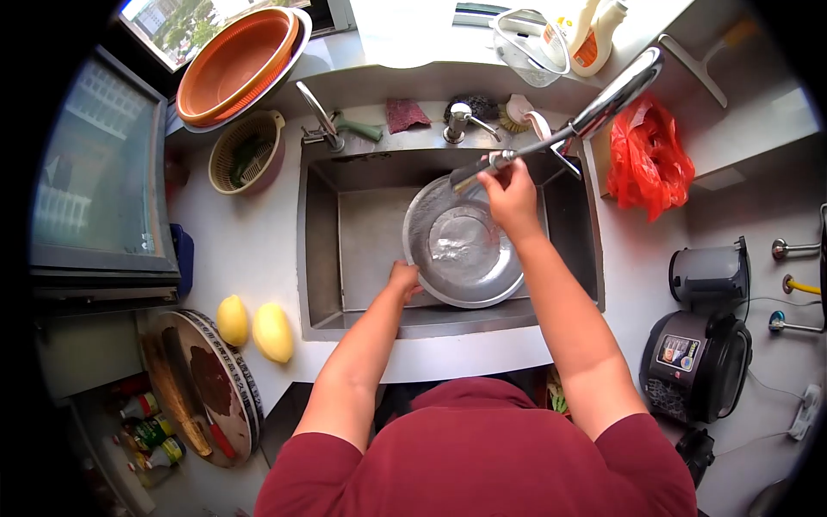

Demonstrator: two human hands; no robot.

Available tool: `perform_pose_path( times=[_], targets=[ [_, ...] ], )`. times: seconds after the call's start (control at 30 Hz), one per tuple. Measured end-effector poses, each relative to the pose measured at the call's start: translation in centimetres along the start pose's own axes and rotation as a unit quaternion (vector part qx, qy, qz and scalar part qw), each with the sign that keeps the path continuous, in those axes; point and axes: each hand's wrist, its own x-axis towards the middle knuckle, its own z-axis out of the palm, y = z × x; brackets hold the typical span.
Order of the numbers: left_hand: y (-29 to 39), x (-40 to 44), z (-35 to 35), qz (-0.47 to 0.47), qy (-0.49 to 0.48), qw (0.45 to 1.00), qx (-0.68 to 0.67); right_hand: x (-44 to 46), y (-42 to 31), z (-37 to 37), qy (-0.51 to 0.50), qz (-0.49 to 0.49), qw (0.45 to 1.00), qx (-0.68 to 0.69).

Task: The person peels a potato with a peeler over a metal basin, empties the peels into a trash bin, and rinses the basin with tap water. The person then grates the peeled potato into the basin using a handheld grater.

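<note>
A round metal basin (pixel 469 280) with some water in it sits in the steel sink (pixel 366 233), toward the right side. My left hand (pixel 405 281) is closed on the basin's left rim. Over the basin's back edge, my right hand (pixel 510 198) grips the faucet spray head (pixel 472 172), its fingers round the upper part. The spray head hangs from the chrome faucet (pixel 618 93), which arches in from the right. Whether water is running from it I cannot make out.
Two peeled, potato-like yellow ovals (pixel 272 333) lie left of the sink, near a round chopping board (pixel 185 362) with a red-handled knife. A colander (pixel 258 164) and second tap (pixel 323 129) stand behind. At right are a red plastic bag (pixel 648 159) and a cooker (pixel 693 362).
</note>
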Motion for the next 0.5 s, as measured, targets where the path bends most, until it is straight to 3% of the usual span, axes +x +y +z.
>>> perform_pose_path(
  times=[0.07, 0.2, 0.27, 0.33, 0.4, 0.5],
  targets=[
    [0.2, -0.3, 0.0, 0.002, -0.003, 1.0, -0.003, 2.0, -0.1, -1.1, 0.02, -0.009, 0.992, -0.121],
    [2.5, -2.8, 0.3, -0.028, -0.031, 0.999, 0.01, 1.9, 2.1, -6.6, -0.041, -0.011, 0.993, -0.111],
    [3.3, -3.2, 0.8, -0.061, -0.077, 0.995, 0.018, 0.9, 1.3, -9.2, -0.107, 0.185, 0.975, 0.062],
    [4.0, -4.0, 1.1, -0.098, -0.15, 0.984, 0.015, 0.8, 0.7, -11.5, -0.097, 0.247, 0.954, 0.141],
    [5.0, -5.9, 1.8, -0.06, -0.133, 0.989, 0.034, 2.0, 4.8, -13.9, -0.078, 0.23, 0.97, -0.004],
    [6.7, -8.4, 1.6, 0.011, -0.164, 0.98, 0.111, 3.7, 8.5, -16.7, -0.039, 0.108, 0.975, -0.19]
  ],
)
